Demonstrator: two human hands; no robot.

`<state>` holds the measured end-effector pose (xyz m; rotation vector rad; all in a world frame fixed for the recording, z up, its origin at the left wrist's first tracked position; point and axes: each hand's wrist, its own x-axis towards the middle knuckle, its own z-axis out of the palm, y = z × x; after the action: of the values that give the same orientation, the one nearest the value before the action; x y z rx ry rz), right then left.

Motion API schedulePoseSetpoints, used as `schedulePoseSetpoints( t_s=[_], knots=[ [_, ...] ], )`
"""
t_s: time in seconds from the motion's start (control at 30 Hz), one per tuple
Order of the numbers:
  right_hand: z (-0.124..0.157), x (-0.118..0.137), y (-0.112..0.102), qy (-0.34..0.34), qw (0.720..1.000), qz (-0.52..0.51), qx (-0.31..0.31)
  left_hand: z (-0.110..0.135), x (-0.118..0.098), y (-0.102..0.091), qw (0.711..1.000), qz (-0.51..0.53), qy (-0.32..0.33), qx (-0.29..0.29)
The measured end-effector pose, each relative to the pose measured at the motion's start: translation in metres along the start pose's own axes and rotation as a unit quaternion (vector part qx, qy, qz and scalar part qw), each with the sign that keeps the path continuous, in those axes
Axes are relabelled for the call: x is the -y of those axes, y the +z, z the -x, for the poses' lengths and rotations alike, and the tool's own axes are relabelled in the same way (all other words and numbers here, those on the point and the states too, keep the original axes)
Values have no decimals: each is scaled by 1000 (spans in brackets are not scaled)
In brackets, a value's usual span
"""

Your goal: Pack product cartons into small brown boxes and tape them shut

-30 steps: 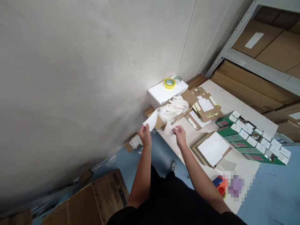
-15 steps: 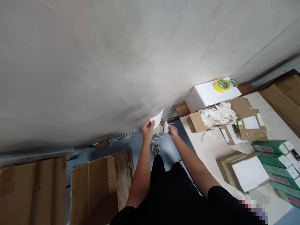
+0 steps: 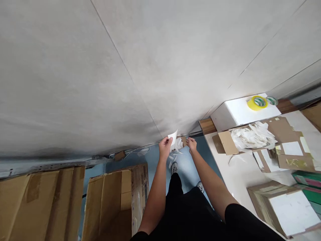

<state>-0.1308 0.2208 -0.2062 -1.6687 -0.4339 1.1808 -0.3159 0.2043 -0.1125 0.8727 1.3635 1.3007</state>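
Both bare forearms reached forward, slanting inward toward each other. The left hand pinched, thumb on top; the right hand hung near it, fingers bent.

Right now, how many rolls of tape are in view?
2: a yellow tape roll lies on top of the white box, and a thinner tape roll sits just right of it in the picture, at the box's edge. Others may be hidden.

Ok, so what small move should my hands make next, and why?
I'd probably bring your right hand over to steady the free end of the piece of white paper: only your left hand pinches it, its upper corner is unsupported, and the right hand is apart from it.
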Motion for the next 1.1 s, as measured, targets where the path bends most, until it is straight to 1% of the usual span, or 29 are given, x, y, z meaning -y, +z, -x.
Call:
schedulePoseSetpoints(
  t_s=[0.07,0.13,0.2,0.3,0.4,0.5,0.6,0.7,0.8,0.83,0.87,0.9,0.93,1.0,1.03,1.1],
  knots=[
    [14,13,-18,15,999,-19,-22,-5,3,13,1000,-17,11,24],
    [33,29,-41,-5,999,-42,-17,-6,3,32,997,-36,29,57],
    [55,50,-65,-55,997,-53,5,-3,1,58,993,-51,54,97],
    [85,85,-104,-107,992,-68,23,13,-7,108,976,-78,122,165],
    [105,118,-148,-121,986,-114,-10,42,-16,167,942,-107,214,237],
    [118,141,-201,-124,974,-174,-69,82,-21,225,897,-122,300,299],
    [134,153,-264,-129,956,-231,-125,126,-23,282,850,-157,370,341],
    [152,151,-331,-148,934,-265,-190,176,-20,336,811,-183,398,387],
    [168,138,-398,-166,899,-302,-269,231,-9,380,777,-170,384,470],
    [173,133,-419,-170,886,-314,-295,249,-3,392,768,-161,368,500],
    [178,127,-440,-173,874,-324,-318,267,4,403,765,-150,343,524],
    [182,121,-459,-175,865,-329,-336,284,11,413,770,-138,308,542],
    [187,115,-478,-176,859,-330,-349,300,18,422,781,-123,263,553],
    [196,103,-509,-176,856,-326,-361,327,32,439,809,-92,157,558],
    [200,97,-522,-174,856,-323,-364,339,38,447,817,-80,111,560],
    [207,85,-543,-166,857,-324,-366,357,47,462,818,-71,55,569]
  ],
)
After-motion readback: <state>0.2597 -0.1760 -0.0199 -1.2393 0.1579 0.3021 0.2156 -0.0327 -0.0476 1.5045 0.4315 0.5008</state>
